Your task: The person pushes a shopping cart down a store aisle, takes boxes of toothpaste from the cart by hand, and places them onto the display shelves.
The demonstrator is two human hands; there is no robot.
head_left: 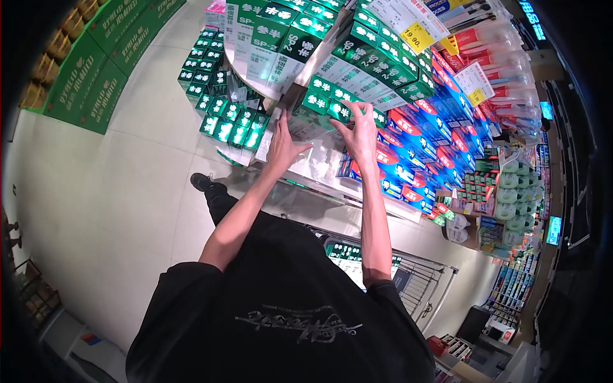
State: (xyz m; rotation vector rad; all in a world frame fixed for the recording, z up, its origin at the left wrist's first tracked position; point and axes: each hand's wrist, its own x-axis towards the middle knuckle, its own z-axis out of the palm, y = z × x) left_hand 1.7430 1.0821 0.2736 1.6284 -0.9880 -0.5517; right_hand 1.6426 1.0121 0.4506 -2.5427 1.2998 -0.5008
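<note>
My left hand (285, 147) is by the end of the display shelf (313, 163), with its fingers stretched upward and its thumb out to the side. Nothing is in it. My right hand (361, 134) is at a low row of green toothpaste boxes (317, 102) marked in white. Its fingertips rest on or just over the boxes, with thumb and fingers apart, and no box looks enclosed in them. Taller stacks of green boxes (361, 54) rise behind. Blue and red toothpaste boxes (408, 163) are piled to the right of that hand.
A round-edged shelf (265, 89) carries more green boxes, with others (233, 121) stacked below left. Behind me at the right stands a wire cart (415, 281) holding green boxes. Price cards (418, 36) stick out above the stacks. Pale floor (147, 172) lies left.
</note>
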